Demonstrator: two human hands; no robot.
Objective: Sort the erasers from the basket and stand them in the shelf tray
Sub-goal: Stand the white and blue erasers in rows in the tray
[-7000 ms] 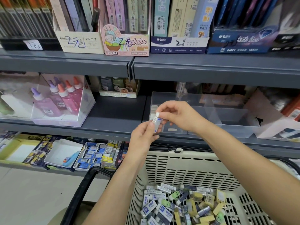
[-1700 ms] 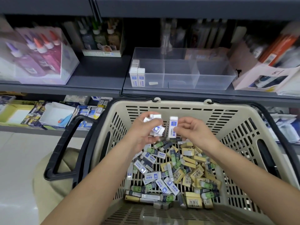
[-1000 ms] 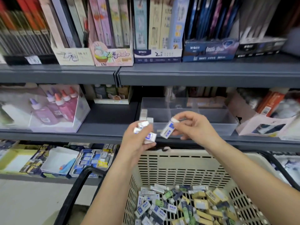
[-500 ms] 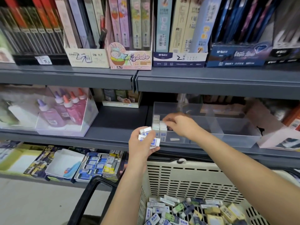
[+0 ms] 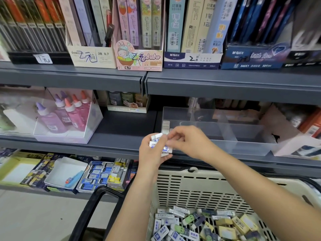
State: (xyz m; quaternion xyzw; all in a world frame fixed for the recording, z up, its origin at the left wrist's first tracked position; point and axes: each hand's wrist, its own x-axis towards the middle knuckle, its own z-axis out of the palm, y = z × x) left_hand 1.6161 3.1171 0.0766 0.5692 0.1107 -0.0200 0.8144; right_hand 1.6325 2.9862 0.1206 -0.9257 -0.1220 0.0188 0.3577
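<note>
The left hand (image 5: 152,153) grips several erasers (image 5: 156,137). The right hand (image 5: 190,142) pinches one of them. The tray (image 5: 243,148) stands just behind.

The basket (image 5: 199,188) was beige with slotted walls and a black handle (image 5: 86,211), its erasers (image 5: 199,225) white-and-blue, yellow and pale green, the shelf (image 5: 121,126) dark grey.

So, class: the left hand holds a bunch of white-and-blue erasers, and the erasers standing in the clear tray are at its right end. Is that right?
No. The head view shows the standing erasers at the left end of the clear tray, not the right. The left hand does hold a bunch of white-and-blue erasers.
</note>
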